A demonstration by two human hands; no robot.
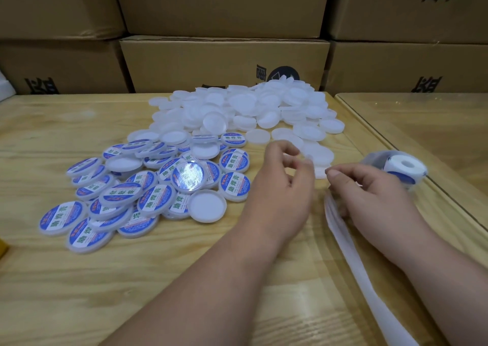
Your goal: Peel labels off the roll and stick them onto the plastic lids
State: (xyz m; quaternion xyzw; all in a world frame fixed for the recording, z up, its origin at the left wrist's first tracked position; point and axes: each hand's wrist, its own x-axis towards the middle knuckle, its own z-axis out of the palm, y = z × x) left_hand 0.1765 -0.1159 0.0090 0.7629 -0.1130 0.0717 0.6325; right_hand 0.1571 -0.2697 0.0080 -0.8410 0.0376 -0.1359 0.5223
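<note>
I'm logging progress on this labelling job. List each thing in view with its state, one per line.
Labelled lids: heaped at left, blue labels on, a few upside down.
Plain lids: piled behind, no labels.
Label roll: lying on the table, partly used.
Backing strip: empty, trailing toward the camera.
Left hand: fingers curled; grip contents blurred.
Right hand: fingers curled over the strip.

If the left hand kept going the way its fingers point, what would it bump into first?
Probably the plain white lids lying just beyond the left hand. Its fingers are curled and blurred, pointing up and away across the table towards the unlabelled pile. How much gap is left is hard to tell.
</note>
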